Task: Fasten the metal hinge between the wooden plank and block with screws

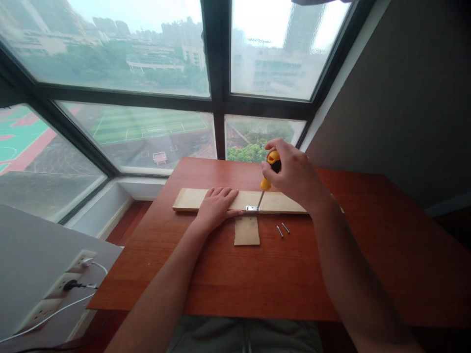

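Note:
A long pale wooden board [188,198] lies across the table. My left hand [217,203] rests flat on it with fingers stretched out, the thumb reaching toward a small metal bracket [252,209] at the board's near edge. My right hand [290,169] is closed around the handle of a yellow and black screwdriver [265,184]. The screwdriver's shaft slants down, its tip at the right end of the bracket. A small square wooden piece [247,232] lies just in front of the bracket. To its right are two screws [280,232] side by side.
The reddish-brown wooden table [221,279] stands against large windows with dark frames [220,105]. At the lower left, a wall carries power sockets [59,284] with plugs and a white cable [47,314]. A grey wall [412,108] rises on the right.

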### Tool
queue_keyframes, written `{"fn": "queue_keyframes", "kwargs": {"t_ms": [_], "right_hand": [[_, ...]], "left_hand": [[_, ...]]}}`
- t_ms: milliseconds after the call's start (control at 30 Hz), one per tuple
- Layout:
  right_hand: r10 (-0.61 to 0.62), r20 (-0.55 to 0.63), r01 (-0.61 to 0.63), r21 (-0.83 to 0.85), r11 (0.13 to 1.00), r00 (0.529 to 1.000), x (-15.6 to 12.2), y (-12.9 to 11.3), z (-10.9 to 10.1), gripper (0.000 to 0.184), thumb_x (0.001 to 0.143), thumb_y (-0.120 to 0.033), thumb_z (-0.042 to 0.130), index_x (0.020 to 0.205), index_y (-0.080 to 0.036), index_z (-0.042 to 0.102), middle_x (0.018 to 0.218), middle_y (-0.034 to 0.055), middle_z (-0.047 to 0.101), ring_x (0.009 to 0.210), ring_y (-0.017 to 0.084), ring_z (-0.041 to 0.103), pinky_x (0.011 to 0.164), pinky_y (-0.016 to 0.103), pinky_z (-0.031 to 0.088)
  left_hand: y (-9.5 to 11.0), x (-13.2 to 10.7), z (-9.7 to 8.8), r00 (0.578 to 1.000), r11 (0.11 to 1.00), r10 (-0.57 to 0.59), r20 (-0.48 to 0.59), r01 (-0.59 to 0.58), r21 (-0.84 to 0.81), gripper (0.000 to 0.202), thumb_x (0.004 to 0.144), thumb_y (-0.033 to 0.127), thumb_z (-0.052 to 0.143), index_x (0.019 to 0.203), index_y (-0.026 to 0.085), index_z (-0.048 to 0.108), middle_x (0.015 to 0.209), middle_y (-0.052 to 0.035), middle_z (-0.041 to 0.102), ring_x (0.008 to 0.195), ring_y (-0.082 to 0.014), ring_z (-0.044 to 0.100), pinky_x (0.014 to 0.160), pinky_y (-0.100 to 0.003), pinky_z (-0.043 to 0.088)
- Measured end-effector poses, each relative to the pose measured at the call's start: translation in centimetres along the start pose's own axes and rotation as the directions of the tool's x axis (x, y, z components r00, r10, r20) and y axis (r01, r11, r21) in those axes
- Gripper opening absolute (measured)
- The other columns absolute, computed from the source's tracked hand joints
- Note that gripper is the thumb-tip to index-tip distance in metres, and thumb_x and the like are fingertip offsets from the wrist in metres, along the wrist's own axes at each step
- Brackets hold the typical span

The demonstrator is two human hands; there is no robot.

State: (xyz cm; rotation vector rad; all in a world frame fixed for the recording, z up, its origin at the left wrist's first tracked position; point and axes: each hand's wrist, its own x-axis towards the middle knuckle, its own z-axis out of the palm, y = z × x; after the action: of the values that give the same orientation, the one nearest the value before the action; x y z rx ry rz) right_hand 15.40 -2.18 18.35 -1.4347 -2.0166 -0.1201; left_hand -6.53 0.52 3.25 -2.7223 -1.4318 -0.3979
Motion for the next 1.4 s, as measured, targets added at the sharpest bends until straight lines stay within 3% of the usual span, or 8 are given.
{"fn": "queue_keyframes", "kwargs": {"t_ms": [300,467,733,833,933,1167,1333,1400], "right_hand": [[-0.034,0.014,0.03,0.239,0.971,0.999,-0.6,0.6,-0.5,0.026,0.083,-0.02,0.049,0.108,-0.023,0.057,0.102,0.0045,0.066,0.09,0.019,0.061,0.083,0.034,0.048],[-0.009,-0.083,0.019,0.119,0.993,0.997,-0.5,0.6,0.0,0.019,0.088,-0.034,0.055,0.102,-0.023,0.061,0.098,0.0065,0.066,0.088,0.022,0.061,0.081,0.036,0.048],[-0.004,-0.051,0.015,0.211,0.977,0.999,-0.8,0.6,0.0,0.034,0.085,-0.018,0.048,0.118,-0.022,0.056,0.108,0.0068,0.067,0.1,0.021,0.062,0.092,0.037,0.047],[0.015,-0.086,-0.004,0.121,0.993,0.996,-0.9,0.6,0.2,0.027,0.088,-0.03,0.053,0.112,-0.021,0.061,0.107,0.0094,0.066,0.098,0.024,0.061,0.09,0.039,0.047],[0.047,-0.081,-0.041,0.076,0.996,0.996,-0.9,0.6,0.3,0.032,0.088,-0.036,0.057,0.116,-0.021,0.061,0.107,0.0099,0.065,0.094,0.025,0.061,0.086,0.04,0.048],[0.012,-0.022,-0.007,0.217,0.976,1.0,-1.0,0.3,0.4,0.044,0.083,-0.018,0.049,0.127,-0.023,0.051,0.116,0.0082,0.066,0.104,0.023,0.061,0.093,0.04,0.048],[0.032,-0.08,-0.026,0.074,0.997,0.996,-0.9,0.3,0.9,0.039,0.088,-0.036,0.054,0.124,-0.022,0.057,0.114,0.0116,0.064,0.095,0.027,0.061,0.087,0.043,0.048],[0.047,-0.091,-0.042,0.048,0.998,0.995,-0.9,0.3,1.0,0.04,0.088,-0.036,0.055,0.125,-0.022,0.057,0.112,0.0113,0.064,0.093,0.027,0.061,0.085,0.043,0.049]], "left_hand": [[0.0,-0.1,-0.1,1.0,1.0,0.008,0.0,-0.008,0.004,0.069,0.085,0.071,0.046,0.136,0.026,0.05,0.132,-0.0097,0.059,0.121,-0.0283,0.051,0.106,-0.041,0.032],[0.0,-0.1,-0.1,1.0,1.0,0.003,-0.004,-0.003,0.001,0.068,0.085,0.07,0.048,0.136,0.027,0.05,0.132,-0.0096,0.059,0.122,-0.0285,0.051,0.107,-0.042,0.031],[-0.1,-0.1,0.1,1.0,1.0,0.0,-0.005,0.0,-0.005,0.066,0.085,0.07,0.048,0.136,0.028,0.05,0.131,-0.009,0.059,0.122,-0.0283,0.051,0.108,-0.041,0.031],[-0.1,-0.1,0.0,1.0,1.0,0.001,-0.006,-0.001,-0.003,0.066,0.085,0.07,0.048,0.136,0.027,0.05,0.131,-0.0092,0.06,0.122,-0.0284,0.051,0.107,-0.041,0.031],[-0.1,0.0,0.0,1.0,1.0,-0.001,-0.003,0.001,-0.007,0.066,0.085,0.069,0.05,0.136,0.027,0.05,0.132,-0.0094,0.059,0.122,-0.0283,0.051,0.107,-0.041,0.032],[-0.1,0.0,0.0,1.0,1.0,-0.005,-0.003,0.005,-0.009,0.066,0.084,0.067,0.053,0.137,0.028,0.05,0.133,-0.0093,0.059,0.123,-0.0286,0.05,0.107,-0.042,0.032],[0.0,0.0,-0.1,1.0,1.0,-0.001,-0.004,0.001,-0.006,0.066,0.084,0.067,0.053,0.137,0.028,0.05,0.133,-0.0093,0.059,0.122,-0.0286,0.051,0.107,-0.041,0.033],[0.0,0.0,-0.1,1.0,1.0,0.0,-0.002,0.0,-0.002,0.066,0.084,0.067,0.052,0.136,0.027,0.05,0.133,-0.0095,0.059,0.122,-0.0286,0.051,0.107,-0.041,0.032]]}}
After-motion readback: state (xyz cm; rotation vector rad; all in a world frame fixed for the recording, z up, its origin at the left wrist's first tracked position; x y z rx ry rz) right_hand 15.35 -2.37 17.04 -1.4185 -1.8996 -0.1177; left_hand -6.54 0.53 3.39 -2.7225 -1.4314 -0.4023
